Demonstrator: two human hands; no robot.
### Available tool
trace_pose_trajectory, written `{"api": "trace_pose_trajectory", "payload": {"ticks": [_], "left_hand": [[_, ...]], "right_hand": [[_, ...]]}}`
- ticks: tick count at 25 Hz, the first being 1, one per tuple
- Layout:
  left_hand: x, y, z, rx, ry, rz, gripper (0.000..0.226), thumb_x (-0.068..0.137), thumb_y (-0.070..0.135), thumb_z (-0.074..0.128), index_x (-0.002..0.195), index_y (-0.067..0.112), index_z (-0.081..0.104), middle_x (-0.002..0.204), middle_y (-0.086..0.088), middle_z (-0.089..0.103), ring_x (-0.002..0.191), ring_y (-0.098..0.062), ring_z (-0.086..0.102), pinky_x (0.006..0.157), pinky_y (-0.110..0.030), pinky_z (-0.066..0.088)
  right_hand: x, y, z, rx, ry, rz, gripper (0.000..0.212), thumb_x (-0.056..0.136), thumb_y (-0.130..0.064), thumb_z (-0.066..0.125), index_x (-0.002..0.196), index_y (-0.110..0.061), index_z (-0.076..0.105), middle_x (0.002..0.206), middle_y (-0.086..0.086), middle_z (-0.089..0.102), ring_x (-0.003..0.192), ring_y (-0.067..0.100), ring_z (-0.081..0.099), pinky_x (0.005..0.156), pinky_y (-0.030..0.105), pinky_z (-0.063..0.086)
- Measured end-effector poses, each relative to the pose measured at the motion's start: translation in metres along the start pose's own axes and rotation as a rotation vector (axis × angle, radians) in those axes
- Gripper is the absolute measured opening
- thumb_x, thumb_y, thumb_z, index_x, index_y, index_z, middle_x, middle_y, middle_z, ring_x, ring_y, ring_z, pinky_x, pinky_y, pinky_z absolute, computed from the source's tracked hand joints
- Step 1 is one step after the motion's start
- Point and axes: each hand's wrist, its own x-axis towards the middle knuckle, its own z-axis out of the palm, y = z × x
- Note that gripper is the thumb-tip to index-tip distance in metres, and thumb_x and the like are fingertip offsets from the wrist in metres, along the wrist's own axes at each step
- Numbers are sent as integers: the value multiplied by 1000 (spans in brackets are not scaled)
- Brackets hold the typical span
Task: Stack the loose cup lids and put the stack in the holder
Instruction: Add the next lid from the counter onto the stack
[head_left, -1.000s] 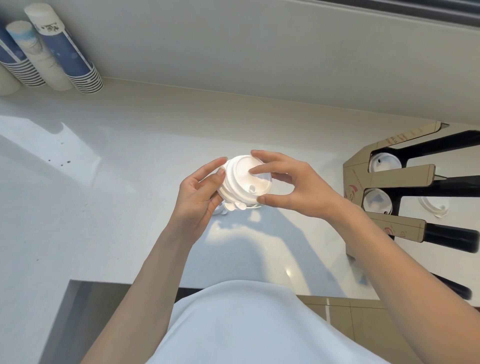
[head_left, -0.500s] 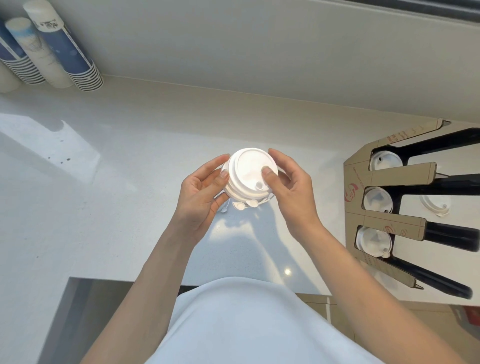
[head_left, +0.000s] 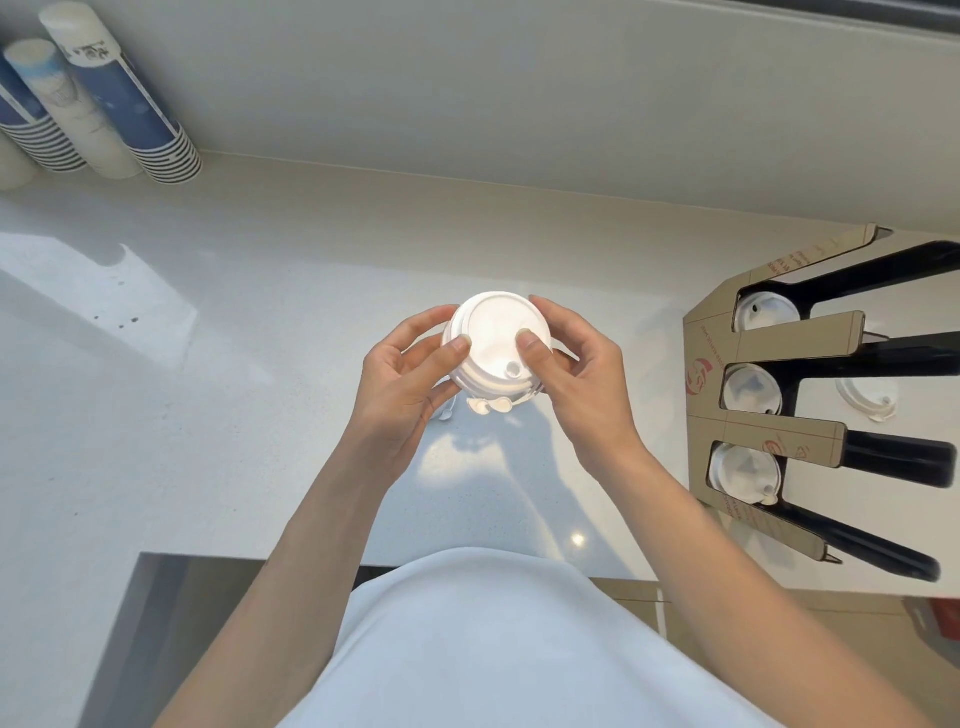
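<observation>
A stack of white cup lids (head_left: 493, 343) is held above the white counter (head_left: 234, 389), top lid facing me, its small tabs hanging at the near edge. My left hand (head_left: 402, 384) grips the stack's left side with the thumb on top. My right hand (head_left: 576, 379) grips the right side, thumb pressed on the top lid near the sip hole. The cardboard-and-black lid holder (head_left: 789, 431) stands at the right, with three slots each showing white lids. One loose lid (head_left: 865, 397) lies on the counter behind the holder's bars.
Stacks of blue and white paper cups (head_left: 104, 104) lean against the wall at the far left corner. The counter's near edge runs just in front of my body, with a darker drop below it.
My right hand shifted from reaching over the stack's top to gripping its right side with the thumb on top. The stack tilted more upright toward me. The holder's third slot came into view.
</observation>
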Motion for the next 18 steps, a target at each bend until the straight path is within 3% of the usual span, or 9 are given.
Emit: {"api": "trace_pose_trajectory", "payload": {"ticks": [6, 18], "left_hand": [[-2, -1, -1, -2, -27, 6, 43, 86, 15, 70, 129, 16, 65, 110, -8, 77, 102, -23, 72, 88, -34, 58], [-9, -2, 0, 28, 6, 7, 38, 92, 17, 62, 130, 20, 65, 117, -3, 76, 110, -21, 71, 95, -35, 58]], "right_hand": [[0, 1, 0, -49, -25, -18, 36, 93, -21, 68, 128, -18, 63, 115, -18, 69, 92, 0, 71, 83, 25, 57], [-7, 1, -2, -1, -56, -17, 35, 91, -27, 70, 125, -25, 64, 122, -10, 69, 98, 9, 72, 82, 28, 58]]}}
